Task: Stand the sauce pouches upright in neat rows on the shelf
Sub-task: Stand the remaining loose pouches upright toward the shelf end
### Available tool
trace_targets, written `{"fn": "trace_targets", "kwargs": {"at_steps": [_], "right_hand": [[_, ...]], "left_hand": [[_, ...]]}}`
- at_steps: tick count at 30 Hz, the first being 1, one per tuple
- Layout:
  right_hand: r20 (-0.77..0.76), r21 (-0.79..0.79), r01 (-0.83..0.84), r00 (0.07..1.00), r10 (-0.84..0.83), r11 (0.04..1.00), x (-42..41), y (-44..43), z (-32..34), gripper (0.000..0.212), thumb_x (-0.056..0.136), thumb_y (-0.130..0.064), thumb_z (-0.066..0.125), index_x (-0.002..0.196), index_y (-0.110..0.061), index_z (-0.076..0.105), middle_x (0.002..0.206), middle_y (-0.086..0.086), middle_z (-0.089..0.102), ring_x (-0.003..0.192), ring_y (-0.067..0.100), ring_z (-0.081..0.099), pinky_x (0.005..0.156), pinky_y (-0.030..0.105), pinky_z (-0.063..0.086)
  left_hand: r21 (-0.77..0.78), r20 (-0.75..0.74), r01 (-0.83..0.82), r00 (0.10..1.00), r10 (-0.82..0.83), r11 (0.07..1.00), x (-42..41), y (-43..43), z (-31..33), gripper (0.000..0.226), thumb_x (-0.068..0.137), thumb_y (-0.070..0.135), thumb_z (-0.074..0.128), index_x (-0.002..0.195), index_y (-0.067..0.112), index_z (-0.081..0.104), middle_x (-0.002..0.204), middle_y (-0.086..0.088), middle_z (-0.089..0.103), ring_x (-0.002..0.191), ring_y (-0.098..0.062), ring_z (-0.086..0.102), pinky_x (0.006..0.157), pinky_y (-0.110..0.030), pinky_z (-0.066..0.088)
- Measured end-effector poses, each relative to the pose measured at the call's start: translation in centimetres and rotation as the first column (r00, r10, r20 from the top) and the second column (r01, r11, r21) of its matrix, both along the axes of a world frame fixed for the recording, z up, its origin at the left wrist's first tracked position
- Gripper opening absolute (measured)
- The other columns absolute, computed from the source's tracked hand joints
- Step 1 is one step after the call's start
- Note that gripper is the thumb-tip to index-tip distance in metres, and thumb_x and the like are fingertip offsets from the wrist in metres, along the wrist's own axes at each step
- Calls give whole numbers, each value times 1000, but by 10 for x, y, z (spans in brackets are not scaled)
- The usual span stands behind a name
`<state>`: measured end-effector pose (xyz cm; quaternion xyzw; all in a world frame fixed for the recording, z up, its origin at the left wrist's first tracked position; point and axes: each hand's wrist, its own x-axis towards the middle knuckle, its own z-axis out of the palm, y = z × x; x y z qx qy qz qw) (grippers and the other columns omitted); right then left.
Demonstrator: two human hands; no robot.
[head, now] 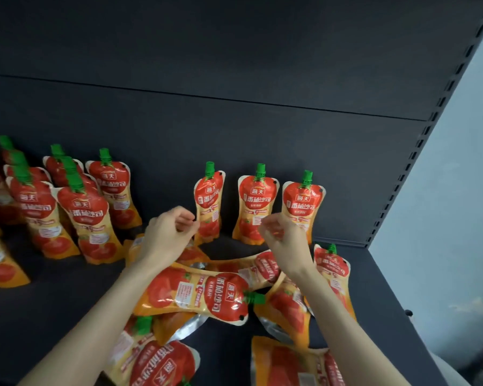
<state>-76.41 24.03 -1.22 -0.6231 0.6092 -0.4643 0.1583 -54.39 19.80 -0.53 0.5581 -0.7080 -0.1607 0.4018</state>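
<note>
Left of the three upright tomato sauce pouches (pixel 257 207) at the shelf (pixel 385 274) back wall, more pouches (pixel 67 213) stand in rows. The left hand (pixel 169 232) and right hand (pixel 283 236) hover before those three, each grip loosely curled and holding nothing. Below them, toppled pouches (pixel 195 295) lie heaped on the shelf.

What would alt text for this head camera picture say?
Two bare hands, the left hand and the right hand, hover empty over a heap of red-and-orange sauce pouches lying flat on a dark shelf. Behind them, three green-capped pouches stand upright in a row; more stand at the left.
</note>
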Motion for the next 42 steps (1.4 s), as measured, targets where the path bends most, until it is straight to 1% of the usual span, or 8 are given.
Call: {"fn": "trace_targets", "kwargs": {"at_steps": [4, 10, 15, 20, 23, 28, 34, 42], "right_hand": [[-4, 48, -44, 999, 44, 998, 47, -25, 0, 26, 91, -22, 59, 115, -11, 58, 105, -1, 64, 96, 9, 58, 72, 7, 42], [70, 158, -7, 998, -4, 987, 98, -56, -10, 62, 91, -29, 59, 141, -7, 31, 138, 7, 48, 127, 20, 46, 91, 20, 39], [192, 236, -49, 981, 3, 970, 108, -67, -7, 65, 90, -30, 59, 142, -12, 25, 137, 0, 45, 116, 3, 42, 88, 17, 37], [176, 246, -29, 984, -15, 969, 108, -80, -13, 67, 84, -29, 67, 138, -12, 31, 127, -1, 49, 115, 12, 50, 92, 25, 47], [131, 240, 39, 989, -73, 970, 104, -87, -15, 67, 78, -33, 73, 131, -13, 38, 122, 6, 54, 109, 17, 56, 88, 28, 52], [121, 219, 97, 985, -125, 971, 105, -84, -14, 50, 76, -30, 76, 109, -17, 40, 108, -1, 58, 96, 11, 58, 68, 13, 47], [-9, 210, 196, 980, -199, 958, 106, -77, -13, 61, 72, -43, 75, 115, -14, 42, 112, 0, 61, 98, 14, 62, 73, 21, 50], [-258, 124, 396, 898, -356, 910, 107, -70, -9, 77, 66, -64, 69, 119, -17, 40, 116, 0, 63, 102, 22, 64, 79, 36, 54]], "left_hand": [[57, 19, -36, 999, 35, 998, 39, -23, -6, 18, 85, 25, 64, 98, 13, 64, 97, -1, 67, 94, -17, 62, 81, -28, 49], [298, 207, 38, 973, -103, 954, 61, -55, -21, 50, 88, 40, 57, 130, 13, 46, 132, -8, 52, 120, -24, 50, 94, -32, 41], [462, 264, 11, 953, -149, 887, 63, -69, -29, 75, 89, 49, 51, 144, 6, 23, 145, -16, 35, 131, -32, 39, 103, -39, 38], [480, 312, -32, 940, -136, 877, 60, -75, -32, 84, 87, 48, 54, 146, 5, 13, 144, -21, 34, 131, -35, 37, 101, -41, 38], [500, 217, -32, 972, -89, 865, 59, -75, -28, 86, 86, 43, 60, 146, 5, 11, 144, -19, 34, 132, -33, 36, 101, -39, 38], [501, 96, -22, 995, -31, 865, 67, -77, -25, 83, 86, 36, 62, 146, 7, 14, 146, -15, 34, 133, -31, 37, 102, -39, 38], [419, 5, -5, 1000, 3, 908, 66, -77, -23, 50, 86, 23, 64, 127, 14, 37, 128, -12, 51, 117, -28, 52, 88, -36, 45], [170, -198, 45, 980, -10, 984, 64, -78, -4, 42, 80, 16, 71, 116, 20, 49, 115, -3, 59, 103, -21, 59, 77, -30, 48]]}}
